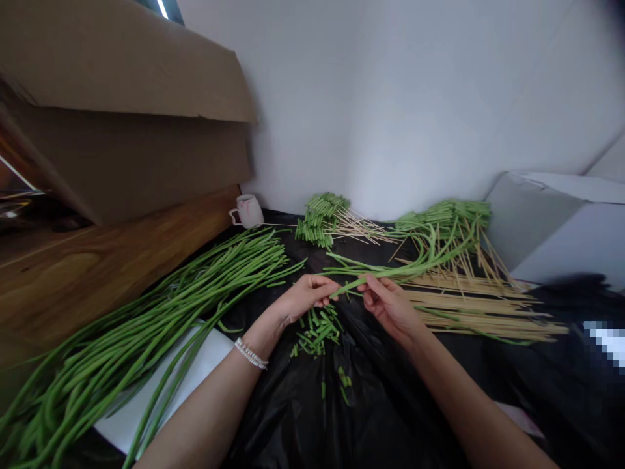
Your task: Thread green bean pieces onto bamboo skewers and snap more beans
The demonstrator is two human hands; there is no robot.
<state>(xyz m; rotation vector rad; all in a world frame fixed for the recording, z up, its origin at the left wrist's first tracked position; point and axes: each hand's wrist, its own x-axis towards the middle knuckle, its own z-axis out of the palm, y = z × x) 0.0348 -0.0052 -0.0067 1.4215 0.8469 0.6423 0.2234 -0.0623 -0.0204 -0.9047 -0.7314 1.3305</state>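
Observation:
My left hand [308, 294] pinches the end of a long green garlic scape [347, 287] between thumb and fingers. My right hand [390, 307] grips the same stem a short way along, so a short length spans the gap between both hands. Below my left hand lies a small heap of short cut pieces [319, 331] on the black plastic sheet [303, 417]. Several loose scapes [424, 262] curve behind my right hand. To the left, a large bundle of long scapes [146, 339] stretches toward the front, partly over a white sheet [208, 358].
Cut green pieces on skewers [322, 218] are stacked by the wall, with another skewered pile [444, 215] at back right. Bare wooden skewers [478, 306] lie right of my hand. A mug [249, 212], cardboard box [146, 98] and white box [561, 221] stand around the edges.

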